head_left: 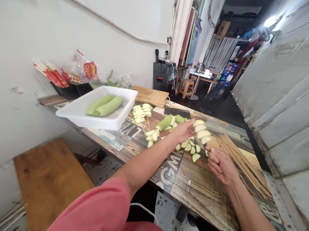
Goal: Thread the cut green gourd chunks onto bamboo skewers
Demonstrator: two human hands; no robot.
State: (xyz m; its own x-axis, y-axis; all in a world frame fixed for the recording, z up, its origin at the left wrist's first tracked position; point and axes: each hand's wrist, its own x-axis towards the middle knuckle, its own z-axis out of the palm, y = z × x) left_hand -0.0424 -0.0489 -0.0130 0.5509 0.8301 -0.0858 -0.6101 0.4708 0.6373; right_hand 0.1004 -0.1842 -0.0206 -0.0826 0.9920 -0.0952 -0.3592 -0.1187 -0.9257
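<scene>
Half-round zucchini slices [200, 128] are threaded in a row on a thin wooden skewer. My right hand [221, 164] is closed around the skewer's lower part, below the slices. My left hand [184, 130] pinches at the top slice; its fingertips are partly hidden. Under and beside my left hand lie loose cut zucchini pieces [188, 148] and longer zucchini chunks [164, 122]. Finished-looking zucchini skewers [142, 112] lie together near the white tray [110, 124]. A bundle of bare wooden skewers [245, 164] rests to the right of my right hand.
Two whole zucchinis [109, 106] lie in the tray. A knife [177, 112] lies behind the cut pieces, near a wooden cutting board [150, 96]. Dark containers [69, 92] with packets stand at the wall. A wooden stool [51, 181] and a black speaker [164, 76] are beyond the table's edges.
</scene>
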